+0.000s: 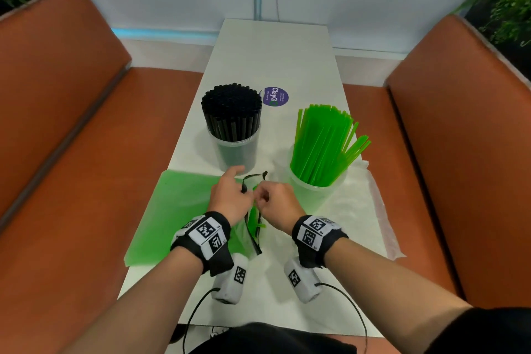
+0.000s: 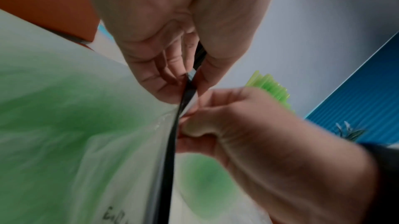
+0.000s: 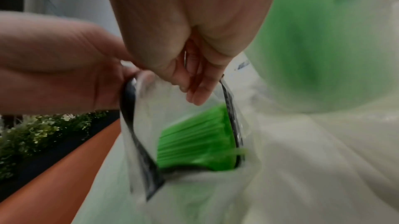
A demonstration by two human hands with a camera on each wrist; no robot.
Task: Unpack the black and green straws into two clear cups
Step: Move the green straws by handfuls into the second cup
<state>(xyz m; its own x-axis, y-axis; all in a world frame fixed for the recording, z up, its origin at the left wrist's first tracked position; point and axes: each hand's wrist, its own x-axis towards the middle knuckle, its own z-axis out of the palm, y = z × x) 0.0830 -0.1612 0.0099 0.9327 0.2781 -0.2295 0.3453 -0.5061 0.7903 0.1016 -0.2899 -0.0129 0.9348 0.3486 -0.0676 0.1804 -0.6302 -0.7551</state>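
A clear cup (image 1: 236,152) packed with black straws (image 1: 231,108) stands at the table's middle left. To its right, a second clear cup (image 1: 313,192) holds green straws (image 1: 324,138). A clear bag of green straws (image 1: 178,215) lies at the front left. My left hand (image 1: 240,184) and right hand (image 1: 263,195) each pinch one side of the bag's black zip strip (image 1: 254,178), and its mouth is spread apart. In the right wrist view, green straw ends (image 3: 194,139) show inside the mouth, below my right hand's fingers (image 3: 194,91). The left wrist view shows my left hand (image 2: 183,81) pinching the strip (image 2: 172,142).
The narrow white table (image 1: 273,46) runs between two orange benches (image 1: 71,129). A flat, clear plastic bag (image 1: 370,210) lies under and to the right of the green straw cup. A purple round sticker (image 1: 275,96) sits beyond the black straws. Plants stand in both far corners.
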